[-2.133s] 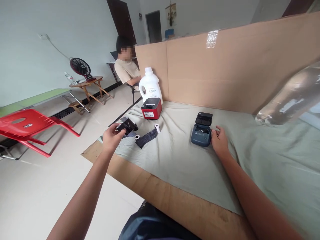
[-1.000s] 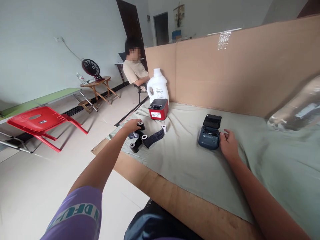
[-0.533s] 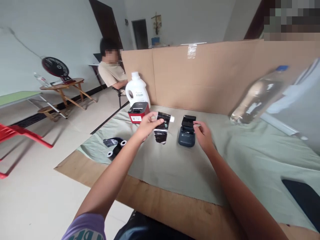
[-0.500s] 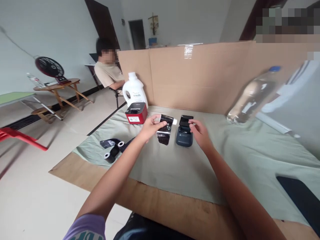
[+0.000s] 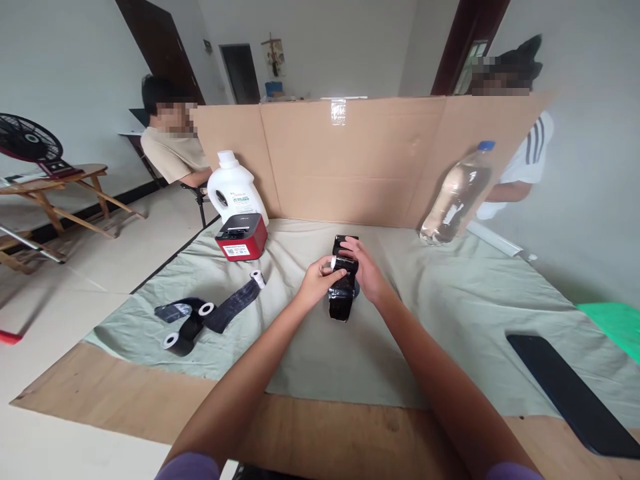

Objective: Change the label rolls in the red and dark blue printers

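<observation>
Both hands have come together since the earlier frames: then my left hand [image 5: 316, 283] was out at the loose rolls on the left and my right hand [image 5: 367, 267] rested beside the printer [image 5: 346, 241]; now they meet over it at the middle of the cloth [image 5: 450, 313]. Left hand is closed on a roll [image 5: 343, 293] in black wrap, its white core end showing at my fingertips. Right hand is closed on the same roll from the other side, fingers curled over the top. Roll sits in front of and partly over the printer, hiding most of it; whether the lid is up I cannot tell.

Assessment: the wrap hangs loose below the roll. To do this well I should keep the left grip fixed on the core and let the right hand peel, working above the cloth so nothing drops.

Elsewhere: spare rolls [image 5: 187, 327] lie well apart to the left, a red printer [image 5: 240, 239] and white jug [image 5: 234, 190] stand at the cardboard wall [image 5: 350, 160], a bottle [image 5: 455, 200] leans at right.
</observation>
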Available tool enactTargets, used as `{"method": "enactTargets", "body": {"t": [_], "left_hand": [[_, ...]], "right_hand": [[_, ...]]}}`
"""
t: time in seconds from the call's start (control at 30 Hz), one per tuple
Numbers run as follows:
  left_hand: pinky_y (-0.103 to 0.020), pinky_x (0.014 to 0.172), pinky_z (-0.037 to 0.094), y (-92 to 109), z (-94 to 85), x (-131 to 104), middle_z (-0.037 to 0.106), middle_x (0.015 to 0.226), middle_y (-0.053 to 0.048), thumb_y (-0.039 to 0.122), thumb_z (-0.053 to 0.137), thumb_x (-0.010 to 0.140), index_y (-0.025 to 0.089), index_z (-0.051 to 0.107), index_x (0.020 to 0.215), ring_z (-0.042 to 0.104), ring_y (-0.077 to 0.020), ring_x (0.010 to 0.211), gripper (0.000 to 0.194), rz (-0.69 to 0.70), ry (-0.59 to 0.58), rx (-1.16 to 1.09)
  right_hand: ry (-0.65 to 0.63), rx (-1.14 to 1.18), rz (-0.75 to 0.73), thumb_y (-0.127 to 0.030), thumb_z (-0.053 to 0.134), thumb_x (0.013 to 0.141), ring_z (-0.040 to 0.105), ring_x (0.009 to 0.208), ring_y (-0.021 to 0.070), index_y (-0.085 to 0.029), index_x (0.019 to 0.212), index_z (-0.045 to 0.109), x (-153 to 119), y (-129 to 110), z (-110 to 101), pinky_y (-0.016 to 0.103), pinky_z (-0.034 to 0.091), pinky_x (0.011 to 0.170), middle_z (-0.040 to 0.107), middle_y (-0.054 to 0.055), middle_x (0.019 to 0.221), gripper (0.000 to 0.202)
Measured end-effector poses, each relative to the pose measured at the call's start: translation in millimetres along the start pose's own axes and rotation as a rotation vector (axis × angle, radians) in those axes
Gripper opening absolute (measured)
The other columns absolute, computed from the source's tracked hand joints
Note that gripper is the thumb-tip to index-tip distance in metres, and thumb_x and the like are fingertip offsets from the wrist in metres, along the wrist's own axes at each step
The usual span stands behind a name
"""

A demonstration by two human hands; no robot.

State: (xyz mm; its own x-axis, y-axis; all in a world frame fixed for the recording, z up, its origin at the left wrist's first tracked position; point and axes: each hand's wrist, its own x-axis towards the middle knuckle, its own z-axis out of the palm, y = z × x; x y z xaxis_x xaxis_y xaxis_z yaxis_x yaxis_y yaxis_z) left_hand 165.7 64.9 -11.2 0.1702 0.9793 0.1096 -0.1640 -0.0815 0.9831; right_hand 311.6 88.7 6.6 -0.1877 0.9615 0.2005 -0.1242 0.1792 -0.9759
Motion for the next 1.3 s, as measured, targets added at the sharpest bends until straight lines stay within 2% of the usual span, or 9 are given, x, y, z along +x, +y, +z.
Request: {"method": "enactTargets", "body": {"t": [0.13, 0.23, 0.33, 0.43, 0.6, 0.7, 0.83, 1.1, 1.3], "left_hand": [[-0.029, 0.074, 0.053, -3, -1.5, 0, 0.073, 0.082, -0.004, 0.044, 0.075, 0.076, 0.016, 0.065, 0.113, 0.068, -0.0189, 0.075, 0.048, 0.113, 0.06, 0.113], [-0.032, 0.082, 0.051, -4, -0.4, -1, 0.074, 0.096, -0.009, 0.039, 0.063, 0.087, 0.017, 0.062, 0.129, 0.069, -0.0243, 0.086, 0.047, 0.207, 0.152, 0.408], [-0.037, 0.083, 0.05, -7, 2.9, -2, 0.074, 0.095, -0.016, 0.032, 0.053, 0.092, 0.012, 0.051, 0.144, 0.069, -0.0298, 0.085, 0.055, 0.186, 0.18, 0.707], [-0.039, 0.08, 0.05, -9, 4.8, -2, 0.072, 0.086, -0.018, 0.03, 0.05, 0.093, 0.008, 0.041, 0.15, 0.068, -0.0313, 0.079, 0.062, 0.123, 0.158, 0.796], [-0.035, 0.078, 0.051, -13, 11.1, -6, 0.071, 0.083, -0.01, 0.034, 0.066, 0.084, 0.015, 0.033, 0.156, 0.067, -0.0276, 0.077, 0.081, 0.114, 0.206, 0.499], [-0.031, 0.065, 0.05, -22, 23.7, -16, 0.067, 0.078, -0.004, 0.036, 0.069, 0.083, 0.02, 0.019, 0.16, 0.062, -0.0203, 0.061, 0.093, 0.041, 0.208, 0.264], [-0.025, 0.046, 0.042, -43, 40.4, -31, 0.059, 0.066, 0.003, 0.041, 0.065, 0.086, 0.025, 0.02, 0.158, 0.049, -0.0112, 0.043, 0.086, -0.074, 0.211, 0.045], [-0.024, 0.043, 0.036, -56, 45.0, -36, 0.06, 0.067, 0.003, 0.043, 0.067, 0.084, 0.026, 0.031, 0.154, 0.046, -0.0093, 0.042, 0.08, -0.151, 0.311, -0.055], [-0.025, 0.044, 0.035, -52, 43.6, -36, 0.066, 0.07, 0.001, 0.044, 0.065, 0.086, 0.025, 0.029, 0.153, 0.045, -0.0089, 0.042, 0.078, -0.164, 0.305, -0.072]], "right_hand": [[-0.105, -0.234, -0.052, -0.04, 0.051, 0.088, 0.059, 0.118, 0.022, -0.026, 0.116, 0.06, -1, 0, -7, 0.038, 0.044, 0.106, 0.065, 0.004, 0.121, 0.033], [-0.185, -0.397, -0.112, -0.034, 0.053, 0.087, 0.054, 0.122, 0.0216, -0.026, 0.12, 0.058, -1, 5, -7, 0.04, 0.038, 0.11, 0.062, 0.004, 0.126, 0.034], [-0.162, -0.463, -0.113, -0.031, 0.049, 0.089, 0.049, 0.128, 0.0207, -0.026, 0.128, 0.052, -3, 12, -4, 0.04, 0.032, 0.115, 0.055, 0.006, 0.134, 0.039], [-0.165, -0.535, -0.108, -0.029, 0.047, 0.089, 0.052, 0.123, 0.0211, -0.024, 0.126, 0.053, -3, 12, -5, 0.041, 0.036, 0.111, 0.058, 0.007, 0.128, 0.037], [-0.174, -0.792, -0.157, -0.028, 0.054, 0.088, 0.058, 0.108, 0.023, -0.021, 0.112, 0.064, 20, -10, -17, 0.04, 0.044, 0.1, 0.062, 0.008, 0.111, 0.027], [-0.245, -0.998, -0.123, -0.023, 0.056, 0.086, 0.06, 0.103, 0.0246, -0.019, 0.104, 0.07, 47, -18, -23, 0.039, 0.045, 0.096, 0.065, 0.01, 0.106, 0.024], [-0.353, -1.234, 0.025, -0.022, 0.058, 0.086, 0.06, 0.107, 0.0295, -0.022, 0.108, 0.073, 68, -6, -22, 0.043, 0.043, 0.095, 0.067, 0.012, 0.116, 0.027], [-0.295, -1.321, 0.047, -0.019, 0.054, 0.088, 0.055, 0.118, 0.0334, -0.024, 0.117, 0.066, 60, 21, -13, 0.049, 0.038, 0.097, 0.064, 0.012, 0.124, 0.032], [-0.177, -1.419, 0.017, -0.013, 0.057, 0.083, 0.054, 0.108, 0.0324, -0.021, 0.097, 0.067, 52, 21, 0, 0.044, 0.041, 0.088, 0.062, 0.014, 0.111, 0.019]]}}
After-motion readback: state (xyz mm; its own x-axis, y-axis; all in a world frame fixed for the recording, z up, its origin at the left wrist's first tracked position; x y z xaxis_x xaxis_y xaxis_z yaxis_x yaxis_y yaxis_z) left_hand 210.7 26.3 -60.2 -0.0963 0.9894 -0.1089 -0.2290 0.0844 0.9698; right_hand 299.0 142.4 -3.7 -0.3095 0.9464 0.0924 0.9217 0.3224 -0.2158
